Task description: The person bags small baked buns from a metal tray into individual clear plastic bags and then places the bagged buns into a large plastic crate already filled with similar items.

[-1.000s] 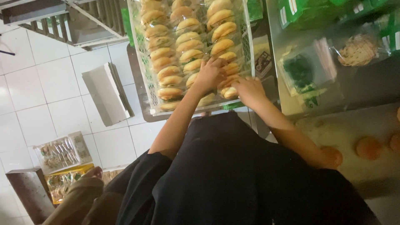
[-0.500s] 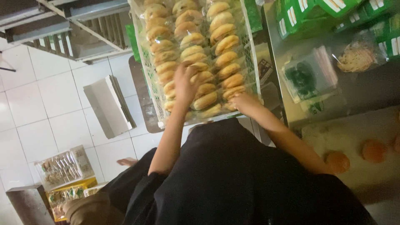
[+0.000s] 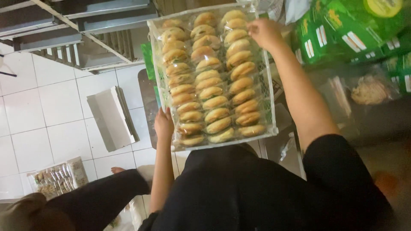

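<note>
Gripping opposite edges, left hand (image 3: 164, 124) and right hand (image 3: 264, 33) hold pastry tray (image 3: 214, 77).

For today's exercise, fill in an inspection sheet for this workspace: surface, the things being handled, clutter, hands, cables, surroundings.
Surface: dark counter, mostly hidden under the tray.
Things handled: plastic-wrapped tray holding three rows of golden round pastries.
Clutter: green packages; clear bag of pale food.
Hands: left hand grips the tray's near-left edge; right hand grips its far-right corner.
Cables: nothing seen.
Surroundings: white tiled floor, white box, metal stairs.
</note>
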